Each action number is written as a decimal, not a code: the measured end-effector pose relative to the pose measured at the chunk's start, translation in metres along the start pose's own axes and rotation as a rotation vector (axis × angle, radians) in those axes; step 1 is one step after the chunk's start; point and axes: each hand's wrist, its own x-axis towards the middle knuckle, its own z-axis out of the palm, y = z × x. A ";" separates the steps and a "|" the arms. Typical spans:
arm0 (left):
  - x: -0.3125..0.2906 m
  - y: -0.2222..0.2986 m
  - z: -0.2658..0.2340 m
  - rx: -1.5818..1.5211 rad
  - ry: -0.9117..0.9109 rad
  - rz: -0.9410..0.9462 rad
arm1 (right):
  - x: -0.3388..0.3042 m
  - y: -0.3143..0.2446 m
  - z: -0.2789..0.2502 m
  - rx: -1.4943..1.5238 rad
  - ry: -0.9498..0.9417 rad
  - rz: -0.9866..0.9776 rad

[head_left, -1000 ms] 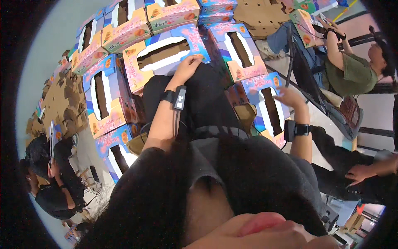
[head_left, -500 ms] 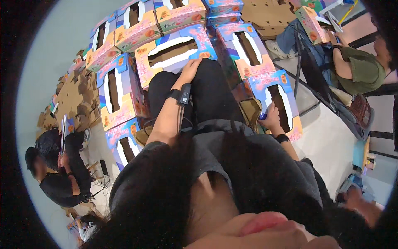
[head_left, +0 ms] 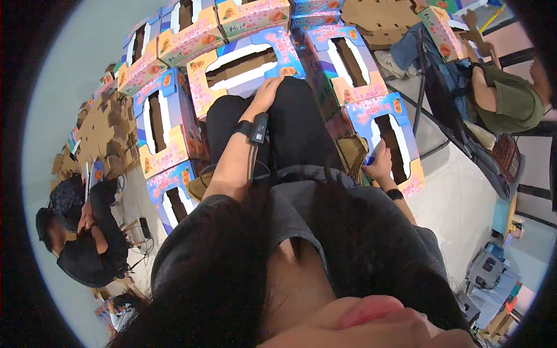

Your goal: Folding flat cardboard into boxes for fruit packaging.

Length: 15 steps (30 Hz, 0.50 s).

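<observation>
My left hand [head_left: 267, 95] lies flat over my black-clad knee, its fingers stretched forward and holding nothing. Just beyond it is a pink, blue and orange carton [head_left: 200, 95] with a long white-edged opening on top. By my right side, my right hand [head_left: 380, 165] rests on another such carton [head_left: 371, 114], at the left edge of its opening. Its fingers point up and look apart, and I see nothing held in them. Brown cardboard shows inside both openings. A black band with a small dark device [head_left: 259, 129] sits on my left wrist.
Matching cartons [head_left: 164, 156] stand close around my legs. Flattened brown cardboard [head_left: 107, 133] is piled at left. A seated person in black [head_left: 93, 249] is there; another in a green top [head_left: 510, 98] handles a carton [head_left: 441, 35] at right, near a dark chair [head_left: 505, 156].
My right hand's fingers have shifted slightly on the carton; my left hand stays put. A blurred hand at lower right is gone, uncovering a grey case. The right-hand person's arms have moved.
</observation>
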 end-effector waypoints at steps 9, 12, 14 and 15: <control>0.011 -0.019 0.001 -0.101 -0.032 0.018 | 0.003 -0.001 -0.002 -0.012 -0.039 0.044; 0.006 -0.010 0.003 -0.134 -0.028 -0.040 | 0.003 -0.001 -0.003 -0.005 -0.058 0.065; 0.000 0.001 0.004 -0.145 -0.056 -0.055 | 0.004 0.002 0.000 -0.011 -0.057 0.069; -0.002 0.005 0.003 -0.155 -0.085 -0.069 | 0.004 0.003 0.003 -0.016 -0.055 0.074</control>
